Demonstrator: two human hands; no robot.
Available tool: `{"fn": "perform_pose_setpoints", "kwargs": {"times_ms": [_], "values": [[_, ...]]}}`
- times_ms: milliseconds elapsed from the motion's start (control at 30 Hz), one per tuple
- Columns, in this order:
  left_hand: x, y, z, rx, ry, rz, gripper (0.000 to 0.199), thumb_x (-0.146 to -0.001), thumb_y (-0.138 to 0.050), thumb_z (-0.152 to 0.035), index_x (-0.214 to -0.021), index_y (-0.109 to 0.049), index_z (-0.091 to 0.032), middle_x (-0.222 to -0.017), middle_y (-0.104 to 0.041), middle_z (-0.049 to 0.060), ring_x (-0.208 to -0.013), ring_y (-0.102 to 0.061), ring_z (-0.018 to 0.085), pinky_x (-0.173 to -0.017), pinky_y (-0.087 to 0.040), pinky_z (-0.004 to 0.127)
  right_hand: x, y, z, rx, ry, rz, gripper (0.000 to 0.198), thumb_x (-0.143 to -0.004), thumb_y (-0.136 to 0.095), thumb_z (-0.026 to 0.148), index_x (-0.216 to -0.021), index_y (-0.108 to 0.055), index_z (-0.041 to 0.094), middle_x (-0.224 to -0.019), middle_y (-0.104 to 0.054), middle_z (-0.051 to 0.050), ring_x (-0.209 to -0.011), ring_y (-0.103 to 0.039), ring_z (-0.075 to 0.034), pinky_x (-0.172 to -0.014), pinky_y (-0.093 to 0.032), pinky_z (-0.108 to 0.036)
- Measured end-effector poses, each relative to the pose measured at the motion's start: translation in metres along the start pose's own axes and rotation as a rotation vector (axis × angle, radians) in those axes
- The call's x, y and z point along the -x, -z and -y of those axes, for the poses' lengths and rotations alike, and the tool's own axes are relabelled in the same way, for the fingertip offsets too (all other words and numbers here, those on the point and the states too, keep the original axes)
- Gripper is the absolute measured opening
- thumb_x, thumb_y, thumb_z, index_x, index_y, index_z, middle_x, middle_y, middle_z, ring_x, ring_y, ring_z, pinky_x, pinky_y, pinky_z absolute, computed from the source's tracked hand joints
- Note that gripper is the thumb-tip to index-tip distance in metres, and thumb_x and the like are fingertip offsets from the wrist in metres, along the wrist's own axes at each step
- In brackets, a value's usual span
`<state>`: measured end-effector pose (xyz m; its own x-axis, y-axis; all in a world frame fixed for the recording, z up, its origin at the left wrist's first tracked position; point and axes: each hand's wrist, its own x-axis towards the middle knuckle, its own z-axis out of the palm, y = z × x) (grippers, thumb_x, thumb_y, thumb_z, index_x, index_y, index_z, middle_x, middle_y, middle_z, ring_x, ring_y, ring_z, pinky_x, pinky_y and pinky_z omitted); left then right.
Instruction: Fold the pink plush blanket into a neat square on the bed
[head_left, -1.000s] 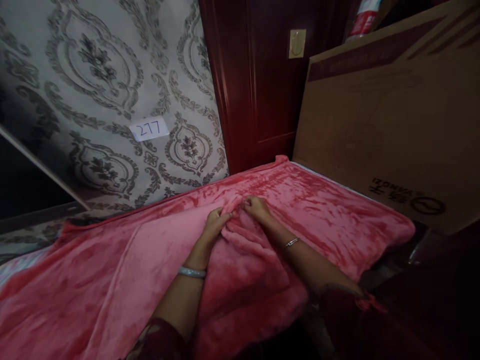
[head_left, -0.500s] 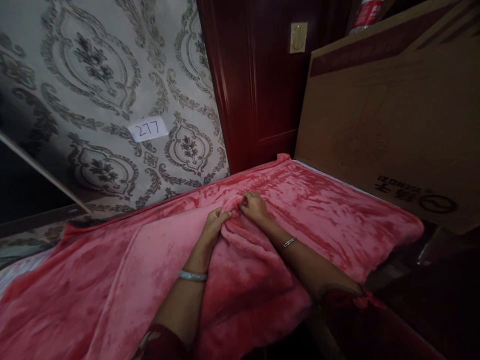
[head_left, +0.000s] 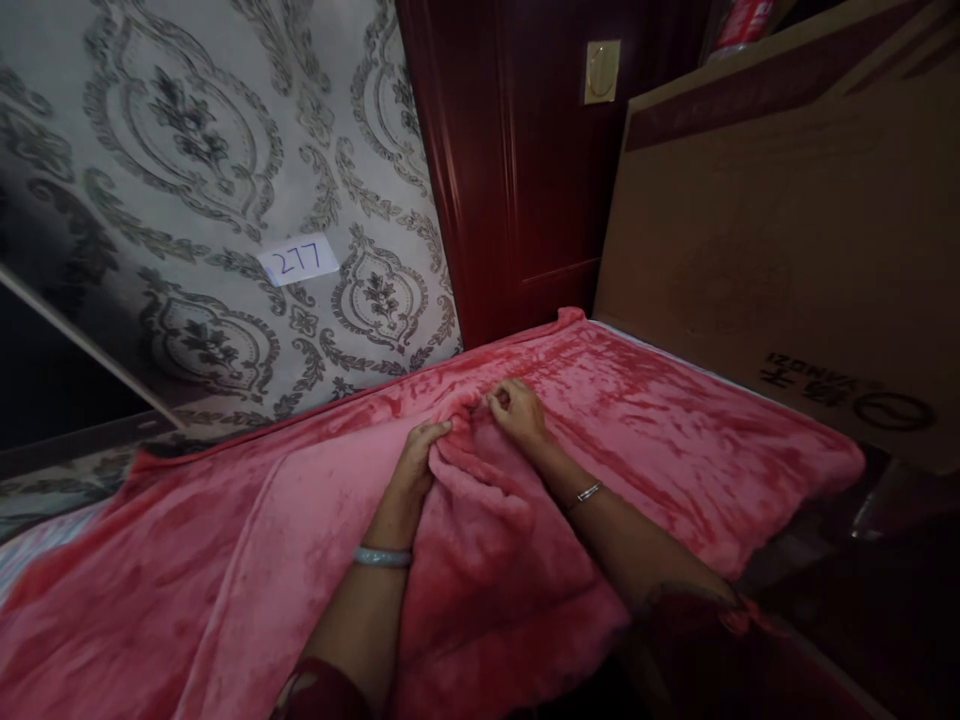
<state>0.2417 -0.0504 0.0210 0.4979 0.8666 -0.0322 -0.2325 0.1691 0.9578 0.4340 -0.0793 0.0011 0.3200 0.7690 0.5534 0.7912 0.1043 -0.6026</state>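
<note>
While beside cardboard box (head_left: 780, 230) (numbered card (head_left: 301, 261) behind), pink blanket (head_left: 476, 510) tight in left fingers (head_left: 430, 433), right fingers (head_left: 516, 390), hold unclear.

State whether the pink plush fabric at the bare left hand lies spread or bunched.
Bunched: the pink plush fabric rises in thick, rounded folds beside the bare left hand.

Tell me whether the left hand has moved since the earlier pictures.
Yes: the left hand has shifted slightly leftward, judged against the handwritten 277 paper label.
</note>
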Motion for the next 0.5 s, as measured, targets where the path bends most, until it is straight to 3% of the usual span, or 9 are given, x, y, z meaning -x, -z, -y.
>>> {"fn": "perform_pose_setpoints", "kwargs": {"times_ms": [133, 300, 500], "values": [[0.0, 0.0, -0.002, 0.001, 0.002, 0.01, 0.034, -0.058, -0.082, -0.032, -0.084, -0.075, -0.012, -0.068, -0.073, 0.004, -0.064, -0.068, 0.019, -0.066, -0.053, 0.029, 0.003, -0.003, 0.007, 0.05, 0.086, 0.108, 0.01, -0.085, -0.06, 0.021, -0.086, -0.07, 0.021, -0.09, -0.068, -0.005, -0.092, -0.058, -0.021, -0.084, -0.043, -0.029], [0.003, -0.003, -0.002, -0.032, -0.015, 0.023, 0.033, -0.058, -0.082, -0.032, -0.083, -0.074, -0.013, -0.07, -0.073, 0.005, -0.065, -0.069, 0.019, -0.066, -0.052, 0.029, -0.004, -0.018, 0.015, 0.051, -0.041, 0.133, 0.009, -0.081, -0.058, 0.021, -0.075, -0.066, 0.021, -0.084, -0.068, -0.005, -0.082, -0.056, -0.02, -0.075, -0.041, -0.028], [0.008, -0.011, -0.001, -0.105, -0.009, 0.056, 0.033, -0.056, -0.084, -0.034, -0.077, -0.068, -0.014, -0.061, -0.066, -0.001, -0.051, -0.056, 0.011, -0.054, -0.043, 0.023, -0.009, -0.021, -0.005, -0.207, -0.239, 0.066, 0.014, -0.074, -0.052, 0.017, -0.074, -0.065, 0.022, -0.078, -0.067, -0.002, -0.075, -0.056, -0.019, -0.071, -0.041, -0.027]]}}
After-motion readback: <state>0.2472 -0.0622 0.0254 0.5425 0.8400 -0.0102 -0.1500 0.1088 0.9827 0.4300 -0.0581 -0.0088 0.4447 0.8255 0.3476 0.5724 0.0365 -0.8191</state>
